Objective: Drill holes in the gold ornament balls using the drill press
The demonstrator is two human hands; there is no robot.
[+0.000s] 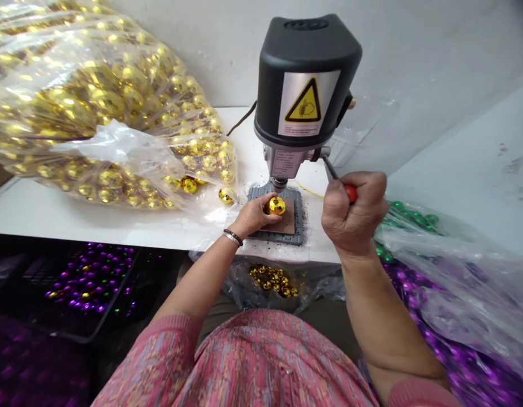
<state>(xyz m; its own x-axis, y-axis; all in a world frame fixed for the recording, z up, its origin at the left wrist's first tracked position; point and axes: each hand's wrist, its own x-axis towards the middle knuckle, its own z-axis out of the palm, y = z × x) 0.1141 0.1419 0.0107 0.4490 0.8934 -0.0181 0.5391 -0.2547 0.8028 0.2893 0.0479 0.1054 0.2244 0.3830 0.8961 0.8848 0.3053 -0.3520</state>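
A small bench drill press (306, 85) with a black hood and a yellow warning label stands on the white table (53, 217). My left hand (253, 217) pinches a shiny gold ball (277, 206) on a brown pad on the drill's grey base plate (297, 232), right under the spindle. My right hand (353, 212) is closed around the red knob of the drill's feed lever (351, 194), to the right of the machine.
A big clear plastic bag of gold balls (95, 107) fills the table's left side, with loose balls at its mouth. A bag holding drilled gold balls (273, 281) hangs below the table edge. Bags of purple and green balls (448, 265) lie at right; a crate of purple ones (89, 277) at lower left.
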